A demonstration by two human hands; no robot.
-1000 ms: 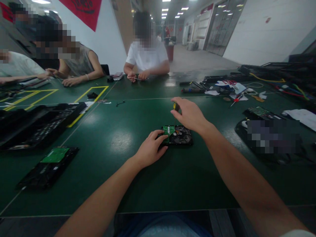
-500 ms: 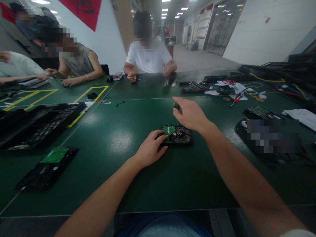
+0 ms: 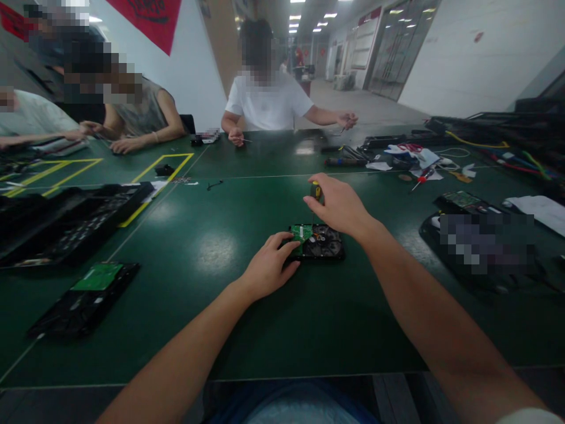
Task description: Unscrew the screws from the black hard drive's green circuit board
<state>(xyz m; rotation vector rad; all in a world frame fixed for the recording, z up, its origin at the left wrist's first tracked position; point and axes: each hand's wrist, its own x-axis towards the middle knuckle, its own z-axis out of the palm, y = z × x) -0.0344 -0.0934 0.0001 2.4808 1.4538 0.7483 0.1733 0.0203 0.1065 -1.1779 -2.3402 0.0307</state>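
A black hard drive (image 3: 327,242) with a green circuit board on its upper face lies flat on the table in front of me. My left hand (image 3: 270,264) grips its left end, fingertips over the board and thumb along the near edge. Above the drive, my right hand (image 3: 342,203) has its fingers around the yellow and black handle of a screwdriver (image 3: 316,191). The thin shaft points down, upright, to the far edge of the board; its tip is too small to make out.
On the green table (image 3: 247,347), another hard drive (image 3: 95,280) lies at left by a long black casing (image 3: 88,221). A dark device (image 3: 468,235) stands right, below cables (image 3: 507,153) and a red screwdriver (image 3: 424,176). A person in white (image 3: 269,103) sits opposite; others sit left.
My right thumb has shifted outward on the screwdriver handle, showing more of its yellow part. My left hand and the drive stay put. The person opposite has stretched one arm out sideways.
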